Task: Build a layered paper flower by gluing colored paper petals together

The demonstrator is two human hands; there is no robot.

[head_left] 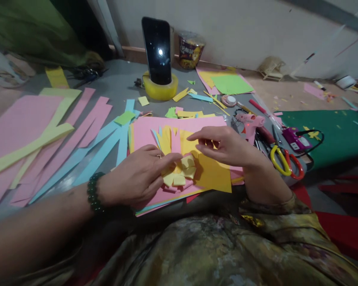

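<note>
Here, both hands on yellow paper (183,169).

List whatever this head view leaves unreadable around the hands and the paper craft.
- Small folded yellow paper piece: its near-left part is covered by the left hand.
- Black phone propped in the yellow tape roll: screen only shows glare.
- Printed snack cup: label too small to read.
- Pink paper sheets: cut off by the left edge.

Bare grey table (119,85) lies open before the phone (157,49); glue gun (250,121) and scissors (283,159) crowd the right, paper strips (77,139) the left.
</note>
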